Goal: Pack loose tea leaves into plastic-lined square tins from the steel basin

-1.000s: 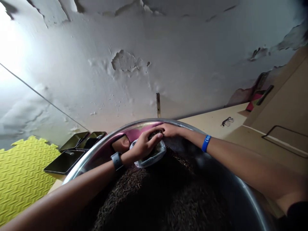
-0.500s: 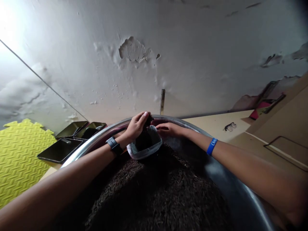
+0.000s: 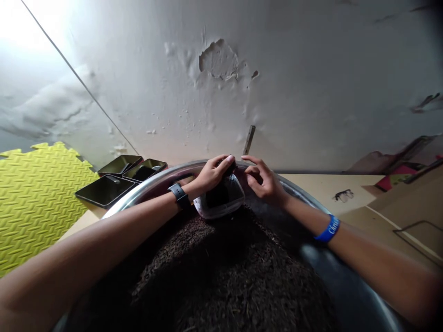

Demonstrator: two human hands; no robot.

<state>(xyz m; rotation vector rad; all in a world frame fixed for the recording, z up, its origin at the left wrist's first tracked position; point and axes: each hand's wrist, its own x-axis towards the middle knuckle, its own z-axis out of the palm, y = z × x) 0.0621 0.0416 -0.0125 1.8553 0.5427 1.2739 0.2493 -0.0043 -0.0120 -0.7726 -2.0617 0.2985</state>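
Your right hand (image 3: 266,183) has risen, loosely open, beside 1 tub (image 3: 221,211) in 1 basin (image 3: 129,198); your left hand (image 3: 212,173) grips 1 dark clump (image 3: 231,167). 3 boxes (image 3: 104,191) sit outside; 1 wristband (image 3: 327,228) reads "Chri".

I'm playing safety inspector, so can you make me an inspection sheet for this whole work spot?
Surface: pale tabletop, seen beyond the tub's right side.
Job's things: big metal tub with a heap of dark shreds; a clear container at the tub's far side, dark inside.
Clutter: three dark trays left of the tub; eyeglasses on the tabletop to the right.
Hands: left hand holds a dark clump at the container's far edge; right hand is beside the container, fingers bent, nothing seen in it.
Cables: one thin line slants down the wall; can't tell if it's a cable.
Surroundings: peeling wall; yellow foam mat at left.
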